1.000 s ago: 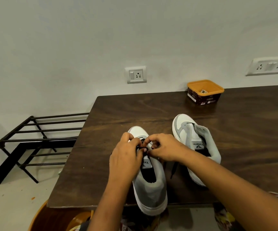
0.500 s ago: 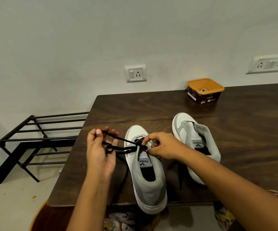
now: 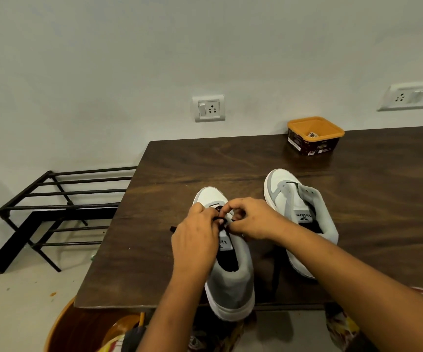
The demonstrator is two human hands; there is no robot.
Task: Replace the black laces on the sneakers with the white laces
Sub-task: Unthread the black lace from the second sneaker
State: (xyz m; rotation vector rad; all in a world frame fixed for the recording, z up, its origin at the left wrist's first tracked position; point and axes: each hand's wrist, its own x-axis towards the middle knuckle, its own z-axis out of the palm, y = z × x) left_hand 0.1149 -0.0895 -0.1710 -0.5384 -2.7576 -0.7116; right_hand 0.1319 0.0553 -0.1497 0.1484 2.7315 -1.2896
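At the near edge of the table (image 3: 180,161), the left hand (image 3: 195,240) and right hand (image 3: 253,219) both pinch the black lace (image 3: 219,219) over the sneaker (image 3: 230,283). The step looks like unlacing; next, the lace probably needs pulling free of the last eyelets.

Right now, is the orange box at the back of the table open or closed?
Open: the orange box has no lid on, and a small item shows inside.

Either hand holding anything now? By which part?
Both: the left hand and right hand pinch the black lace where it crosses the near sneaker at its eyelets, not at its loose end.
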